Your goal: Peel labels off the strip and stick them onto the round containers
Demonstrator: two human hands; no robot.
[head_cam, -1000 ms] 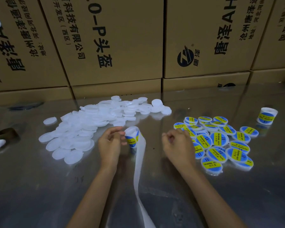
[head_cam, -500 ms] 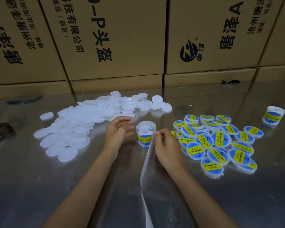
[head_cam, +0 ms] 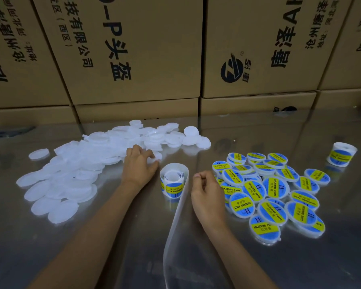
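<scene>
A person's two bare forearms reach forward over a shiny metal table. Nearest, a bare white backing strip curls up from the bottom edge between the arms and runs to a label roll standing on end on the table, blue and yellow labels showing on its outer wrap. Just right of the roll, the right hand hovers with its fingers curled inward and thumb and forefinger pressed together; whether a label is pinched there cannot be told. To the right of that hand lies a heap of labelled lids, round white containers each bearing a blue and yellow label reading "SOLDERING PASTE", overlapping one another. Left of the roll and a little farther off, the left hand rests at the edge of a wide pile of plain lids, its fingers curled around one white disc at the pile's near right edge. Farther right, well apart from the heaps, a second roll stands alone. Behind everything, stacked boxes of brown cardboard with black Chinese print form a wall along the table's far edge.
</scene>
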